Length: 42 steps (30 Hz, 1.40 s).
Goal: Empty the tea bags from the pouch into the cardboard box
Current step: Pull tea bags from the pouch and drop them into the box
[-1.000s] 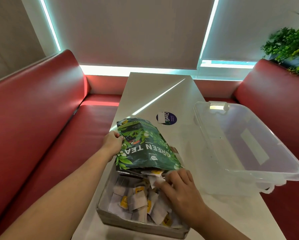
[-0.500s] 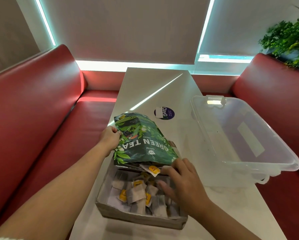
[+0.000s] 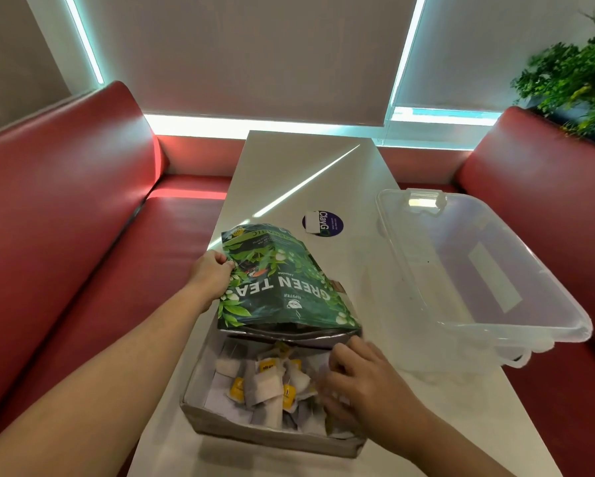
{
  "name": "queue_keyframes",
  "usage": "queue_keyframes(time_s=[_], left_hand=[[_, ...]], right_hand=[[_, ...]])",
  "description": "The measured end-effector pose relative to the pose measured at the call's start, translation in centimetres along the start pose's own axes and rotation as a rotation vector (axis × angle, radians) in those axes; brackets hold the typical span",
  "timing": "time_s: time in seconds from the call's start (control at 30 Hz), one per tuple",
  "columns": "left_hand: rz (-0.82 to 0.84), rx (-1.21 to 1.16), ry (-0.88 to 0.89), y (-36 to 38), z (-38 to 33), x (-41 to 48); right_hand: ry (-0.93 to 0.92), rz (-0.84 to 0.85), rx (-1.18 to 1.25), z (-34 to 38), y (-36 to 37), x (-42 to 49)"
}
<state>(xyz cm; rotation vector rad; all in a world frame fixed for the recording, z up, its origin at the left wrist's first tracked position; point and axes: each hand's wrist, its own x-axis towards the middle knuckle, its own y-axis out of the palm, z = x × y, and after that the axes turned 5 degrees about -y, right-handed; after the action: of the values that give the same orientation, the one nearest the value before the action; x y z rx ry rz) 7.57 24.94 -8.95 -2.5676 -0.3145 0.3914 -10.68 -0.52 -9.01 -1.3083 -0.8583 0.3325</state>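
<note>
A dark green pouch (image 3: 278, 287) printed "GREEN TEA" hangs upside down, its open mouth just above the far end of a grey cardboard box (image 3: 272, 435). My left hand (image 3: 211, 278) grips the pouch by its left edge near the bottom. White tea bags (image 3: 265, 383) with yellow tags lie piled in the box. My right hand (image 3: 361, 380) is over the right side of the box, fingers spread and slightly blurred, touching the tea bags just below the pouch's mouth. I cannot tell whether it holds a bag.
The box sits on a narrow white table (image 3: 323, 173). A clear plastic bin (image 3: 478, 270) stands on the table's right side, overhanging the edge. A round purple sticker (image 3: 322, 223) lies beyond the pouch. Red bench seats flank the table; a plant (image 3: 578, 74) is at the far right.
My right hand has dropped from the pouch's mouth down into the box's right side. The tea bag seen at the mouth is gone from there, and the pouch is tilted up more.
</note>
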Motion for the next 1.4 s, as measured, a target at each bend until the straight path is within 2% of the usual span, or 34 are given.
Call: queue_keyframes(time_s=[0.1, 0.2, 0.3, 0.43, 0.67, 0.9, 1.03, 1.13, 1.4], left_hand=[[0.001, -0.006, 0.003, 0.0, -0.1, -0.1], [0.007, -0.010, 0.004, 0.0, -0.1, -0.2], [0.006, -0.025, 0.019, 0.0, -0.2, -0.2], [0.020, -0.078, 0.035, 0.0, -0.3, -0.4], [0.069, -0.238, 0.024, -0.2, -2.4, -0.7], [0.236, -0.607, -0.123, -0.6, -5.0, -3.0], [0.543, -0.894, -0.291, -0.5, -5.6, -4.3], [0.720, -1.131, -0.250, -0.5, -6.2, -5.2], [0.723, -1.208, -0.186, -2.8, -9.6, -6.3]], right_hand=[[0.167, -0.078, 0.097, -0.3, -0.3, 0.5], [0.240, -0.137, 0.035, -0.4, 0.0, 2.2], [0.255, -0.052, -0.055, -0.7, 0.9, 3.8], [0.278, -0.092, -0.019, -1.2, 0.5, 5.5], [0.196, -0.097, -0.090, -2.5, -2.6, 8.6], [0.121, -0.179, -0.099, -3.7, -5.4, 10.9], [0.089, -0.277, -0.082, -3.3, -6.6, 11.4], [0.065, -0.312, -0.034, -2.4, -7.3, 12.1], [-0.057, -0.278, 0.011, -2.0, -11.5, 12.4]])
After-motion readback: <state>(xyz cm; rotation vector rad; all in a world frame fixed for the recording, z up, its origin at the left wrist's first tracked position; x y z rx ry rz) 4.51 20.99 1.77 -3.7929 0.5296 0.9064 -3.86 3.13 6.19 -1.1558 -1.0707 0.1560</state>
